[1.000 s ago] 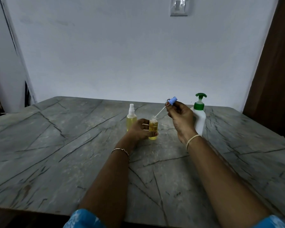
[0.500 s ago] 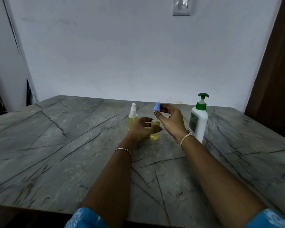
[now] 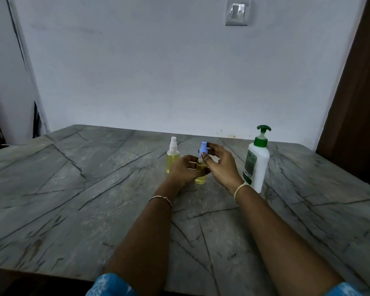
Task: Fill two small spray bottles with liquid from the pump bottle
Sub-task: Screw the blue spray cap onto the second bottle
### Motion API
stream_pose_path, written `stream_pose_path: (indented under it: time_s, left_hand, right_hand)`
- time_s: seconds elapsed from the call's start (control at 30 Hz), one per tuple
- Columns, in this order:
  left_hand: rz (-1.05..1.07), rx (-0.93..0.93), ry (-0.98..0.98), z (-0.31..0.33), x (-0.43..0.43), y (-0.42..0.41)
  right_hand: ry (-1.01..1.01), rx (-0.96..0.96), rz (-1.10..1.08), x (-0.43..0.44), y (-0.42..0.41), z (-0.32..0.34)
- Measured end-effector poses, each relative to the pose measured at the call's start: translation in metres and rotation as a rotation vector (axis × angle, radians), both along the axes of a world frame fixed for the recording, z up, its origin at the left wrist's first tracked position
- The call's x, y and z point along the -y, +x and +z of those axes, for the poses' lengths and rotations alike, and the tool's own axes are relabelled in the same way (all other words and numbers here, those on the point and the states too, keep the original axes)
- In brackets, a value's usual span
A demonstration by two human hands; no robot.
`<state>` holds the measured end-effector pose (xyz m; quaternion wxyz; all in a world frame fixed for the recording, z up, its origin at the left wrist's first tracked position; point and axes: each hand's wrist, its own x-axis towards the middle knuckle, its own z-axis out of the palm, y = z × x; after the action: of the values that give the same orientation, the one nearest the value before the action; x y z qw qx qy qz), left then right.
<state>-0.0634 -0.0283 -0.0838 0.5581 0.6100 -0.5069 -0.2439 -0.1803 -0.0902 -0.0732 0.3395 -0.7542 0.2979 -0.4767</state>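
A small spray bottle (image 3: 201, 177) holding yellow liquid stands on the grey marble table (image 3: 73, 189). My left hand (image 3: 183, 170) grips its body. My right hand (image 3: 219, 165) pinches the blue spray cap (image 3: 203, 148), which sits upright over the bottle's neck. Just left and behind stands a second small spray bottle (image 3: 172, 155) with a white cap and yellow liquid inside. At the right, beside my right wrist, is the white pump bottle (image 3: 256, 165) with a green pump head.
The table runs up to a pale wall with a light switch (image 3: 237, 12). A dark wooden door (image 3: 355, 103) stands at the right, and the table's front edge is near my body.
My right hand brought the blue cap with its dip tube down from a tilt above the bottle and stood it upright on the neck. My left hand kept hold of the bottle.
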Motion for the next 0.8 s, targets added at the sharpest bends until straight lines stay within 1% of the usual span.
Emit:
stream_pose_path:
  time_s: [0.07,0.13,0.23,0.4,0.63,0.73,0.8]
  left_hand:
    - [-0.008,-0.011,-0.005,-0.0011,0.0021,0.0003]
    - [0.001,0.025,-0.020,-0.0027,0.0040,-0.0004]
    - [0.022,0.082,-0.038,-0.0055,0.0060,-0.0023]
    - [-0.017,0.086,-0.052,-0.0071,0.0059,-0.0013]
    - [0.003,0.121,-0.076,-0.0076,0.0055,-0.0012]
    - [0.022,0.110,-0.040,-0.0079,0.0068,0.0000]
    - [0.027,0.136,-0.023,-0.0073,0.0073,-0.0002]
  right_hand:
    - [-0.019,-0.012,0.016,0.0010,-0.0014,-0.0009]
    - [-0.019,-0.014,0.036,0.0008,-0.0025,0.0005]
    - [0.023,-0.007,0.092,-0.0005,-0.0031,0.0022]
    - [0.069,0.002,0.148,0.0007,-0.0072,0.0034]
    - [-0.001,0.101,-0.002,-0.0003,-0.0058,-0.0015]
    - [0.016,0.136,-0.061,-0.0004,-0.0082,-0.0020]
    - [0.045,0.142,-0.068,0.0003,-0.0082,-0.0007]
